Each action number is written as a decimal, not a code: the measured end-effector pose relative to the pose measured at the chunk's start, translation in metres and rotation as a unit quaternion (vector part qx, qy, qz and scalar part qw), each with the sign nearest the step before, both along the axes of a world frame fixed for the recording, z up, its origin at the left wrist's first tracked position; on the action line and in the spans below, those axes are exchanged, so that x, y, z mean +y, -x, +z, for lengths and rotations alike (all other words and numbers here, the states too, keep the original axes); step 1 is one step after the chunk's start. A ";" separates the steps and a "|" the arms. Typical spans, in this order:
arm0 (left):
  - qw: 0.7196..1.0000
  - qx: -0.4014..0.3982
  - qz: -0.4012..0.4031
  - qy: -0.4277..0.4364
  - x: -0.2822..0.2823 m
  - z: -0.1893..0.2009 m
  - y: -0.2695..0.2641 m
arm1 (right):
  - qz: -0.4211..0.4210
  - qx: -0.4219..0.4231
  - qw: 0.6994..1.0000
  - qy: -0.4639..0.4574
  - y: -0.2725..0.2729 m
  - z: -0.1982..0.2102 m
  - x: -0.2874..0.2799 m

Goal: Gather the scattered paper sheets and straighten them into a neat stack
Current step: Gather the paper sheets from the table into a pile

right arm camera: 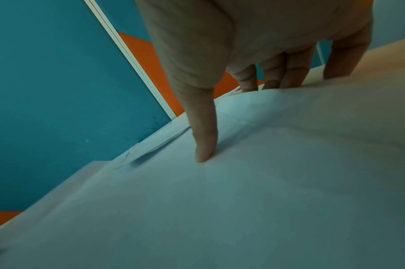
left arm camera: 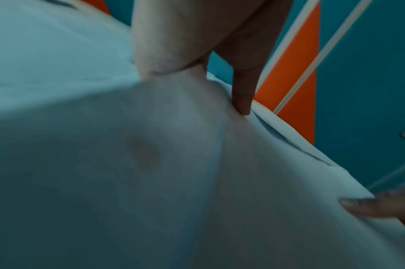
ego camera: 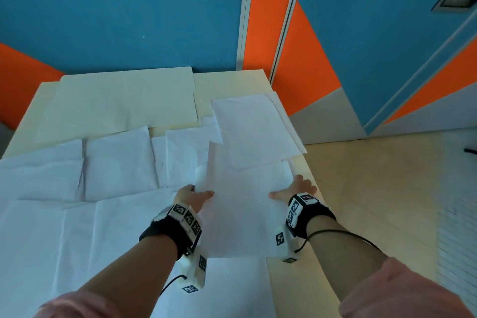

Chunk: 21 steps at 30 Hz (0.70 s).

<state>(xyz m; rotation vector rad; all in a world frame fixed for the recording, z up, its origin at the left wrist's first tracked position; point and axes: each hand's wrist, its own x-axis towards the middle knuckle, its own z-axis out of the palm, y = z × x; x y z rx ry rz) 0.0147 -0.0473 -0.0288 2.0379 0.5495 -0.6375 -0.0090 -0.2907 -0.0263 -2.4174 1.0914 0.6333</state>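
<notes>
Several white paper sheets lie scattered and overlapping on a pale table (ego camera: 227, 85). I hold one sheet (ego camera: 245, 214) between both hands near the table's right side, slightly raised over the others. My left hand (ego camera: 192, 195) pinches its left edge, the thumb (left arm camera: 240, 98) on top and the fingers hidden beneath the paper. My right hand (ego camera: 296, 188) grips the right edge, with the thumb (right arm camera: 204, 145) pressing on top and the fingers (right arm camera: 289, 74) curled behind the edge. Another sheet (ego camera: 253, 126) lies just beyond the held one, overlapping its far end.
More sheets (ego camera: 118, 162) cover the left and near part of the table. Cream folders or boards (ego camera: 121, 103) lie flat at the back left. The table's right edge (ego camera: 313, 175) runs beside my right hand, with floor (ego camera: 374, 188) beyond. A blue and orange wall (ego camera: 129, 20) stands behind.
</notes>
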 end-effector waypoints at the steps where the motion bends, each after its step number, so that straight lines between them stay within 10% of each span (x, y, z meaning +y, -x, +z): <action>1: 0.999 0.000 0.034 0.032 0.003 -0.002 0.000 | -0.005 -0.015 1.000 -0.017 0.000 -0.001 -0.001; 15: 0.997 -0.083 0.005 -0.006 0.105 0.027 -0.010 | 0.090 -0.136 0.980 -0.117 0.004 0.010 0.022; 21: 0.993 -0.087 0.043 0.075 0.165 0.037 -0.002 | 0.071 -0.189 0.908 -0.367 -0.006 0.030 0.062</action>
